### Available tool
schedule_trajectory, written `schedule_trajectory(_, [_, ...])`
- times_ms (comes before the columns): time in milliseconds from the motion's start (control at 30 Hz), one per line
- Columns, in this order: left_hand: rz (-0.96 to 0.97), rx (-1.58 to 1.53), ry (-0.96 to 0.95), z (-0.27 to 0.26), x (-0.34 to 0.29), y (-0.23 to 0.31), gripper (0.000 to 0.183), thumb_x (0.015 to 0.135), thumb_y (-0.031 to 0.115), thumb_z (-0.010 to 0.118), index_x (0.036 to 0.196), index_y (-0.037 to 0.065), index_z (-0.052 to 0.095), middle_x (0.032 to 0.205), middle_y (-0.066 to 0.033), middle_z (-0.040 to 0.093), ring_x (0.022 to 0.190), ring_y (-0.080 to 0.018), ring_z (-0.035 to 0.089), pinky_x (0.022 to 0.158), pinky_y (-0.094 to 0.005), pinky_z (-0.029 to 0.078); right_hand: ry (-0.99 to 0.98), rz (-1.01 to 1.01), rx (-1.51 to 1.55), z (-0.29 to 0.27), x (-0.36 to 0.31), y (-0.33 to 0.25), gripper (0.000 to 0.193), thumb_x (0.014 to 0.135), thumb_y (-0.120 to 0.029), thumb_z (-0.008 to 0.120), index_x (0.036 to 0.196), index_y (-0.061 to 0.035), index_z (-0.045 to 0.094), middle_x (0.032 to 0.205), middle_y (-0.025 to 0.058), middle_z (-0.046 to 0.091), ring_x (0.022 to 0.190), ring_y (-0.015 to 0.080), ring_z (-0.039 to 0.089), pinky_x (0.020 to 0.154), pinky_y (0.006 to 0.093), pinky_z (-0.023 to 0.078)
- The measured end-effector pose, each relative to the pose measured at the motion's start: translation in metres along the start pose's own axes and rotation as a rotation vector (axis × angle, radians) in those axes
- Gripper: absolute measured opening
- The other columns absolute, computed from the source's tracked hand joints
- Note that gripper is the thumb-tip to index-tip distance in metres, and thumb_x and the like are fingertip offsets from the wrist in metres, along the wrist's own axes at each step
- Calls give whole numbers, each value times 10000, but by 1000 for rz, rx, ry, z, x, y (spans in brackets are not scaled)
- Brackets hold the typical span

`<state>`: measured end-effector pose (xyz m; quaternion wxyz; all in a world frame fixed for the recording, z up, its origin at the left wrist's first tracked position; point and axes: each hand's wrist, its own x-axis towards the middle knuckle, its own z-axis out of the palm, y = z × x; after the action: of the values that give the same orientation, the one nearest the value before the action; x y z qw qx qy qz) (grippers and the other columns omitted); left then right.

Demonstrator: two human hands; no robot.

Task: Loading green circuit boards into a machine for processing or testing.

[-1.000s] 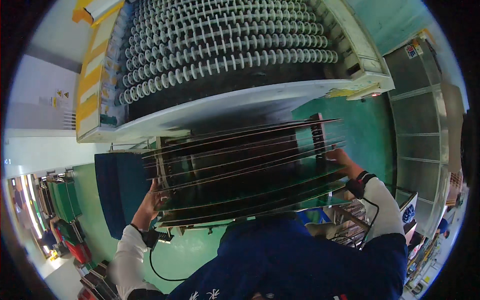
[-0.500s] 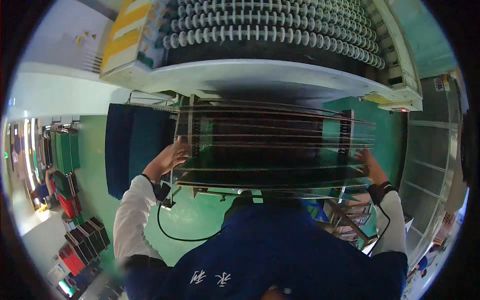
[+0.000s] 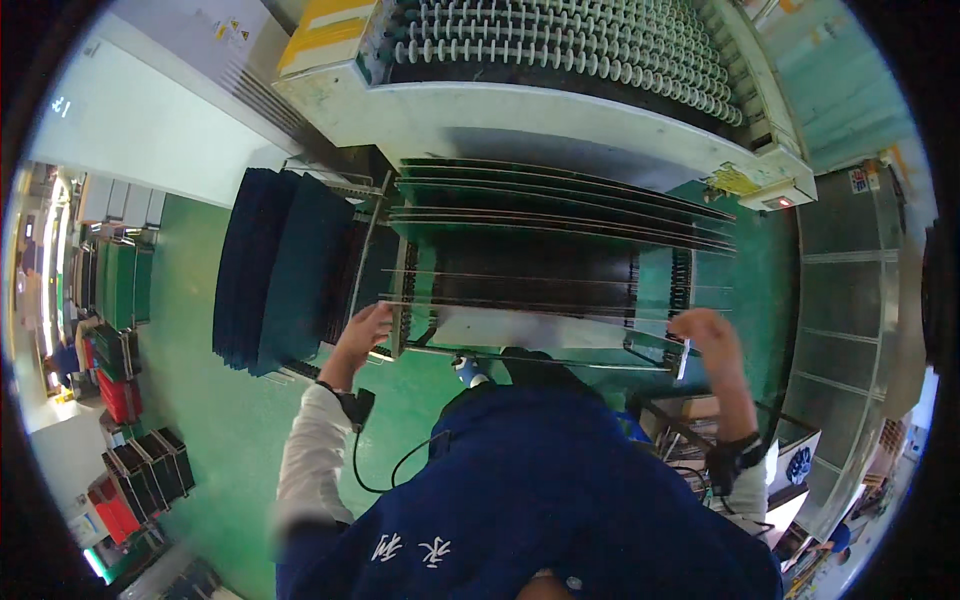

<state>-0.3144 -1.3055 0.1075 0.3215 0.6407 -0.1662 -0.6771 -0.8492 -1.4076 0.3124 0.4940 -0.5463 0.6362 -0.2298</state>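
Half a second ago the thin panels (image 3: 565,205) were fanned across the slotted rack (image 3: 682,275), the nearest ones lying broad face up toward the body; now most are gathered on the far side, tilted in a loose, nearly parallel group, and only a few separate edges cross the middle and near part. With that shift, the near end of the rack shows its slots and a pale surface low down, so the nearest panel edge (image 3: 520,308) seems easier to reach from both ends. The left hand (image 3: 366,338) has its fingertips at the left end of that edge, beside the left slotted upright (image 3: 405,318); the right hand (image 3: 708,335), with bent fingers, is by the right end, near the other upright. Whether either hand grips the glassy sheet or merely steadies it cannot be told at this blur. Around them, the front wall (image 3: 560,125) of the roller machine (image 3: 570,55) rises just beyond the far panels and limits room that way, while a stack of dark blue sheets (image 3: 290,270) crowds the rack's left side. A cable (image 3: 360,470) loops from the device on the left wrist and could snag. Metal shelving (image 3: 840,300) stands well apart on the right, above the green floor (image 3: 190,330).
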Motion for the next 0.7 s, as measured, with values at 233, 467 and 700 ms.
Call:
schedule_trajectory(233, [181, -119, 188, 32, -36, -35, 513, 842, 342, 587, 1229, 23, 482, 1078, -50, 585, 952, -145, 535, 780, -300, 406, 17, -601, -682, 84, -15, -12, 286, 721, -159, 653, 969, -33, 588, 933, 138, 577, 853, 318, 554, 749, 385, 459])
schedule_trajectory(467, [234, -94, 170, 34, -34, -52, 547, 829, 274, 612, 1257, -17, 436, 1192, -135, 530, 1049, -223, 515, 869, -323, 401, -150, -463, -764, 95, -4, 10, 319, 716, -176, 644, 989, -37, 552, 911, 134, 562, 869, 343, 545, 734, 421, 446])
schedule_trajectory(700, [250, -147, 192, 42, -41, -72, 541, 818, 262, 621, 1249, -14, 447, 1198, -150, 530, 1097, -229, 502, 925, -327, 381, -221, -622, -875, 113, -9, 26, 233, 739, -171, 618, 906, -36, 530, 865, 176, 576, 819, 366, 555, 685, 440, 441])
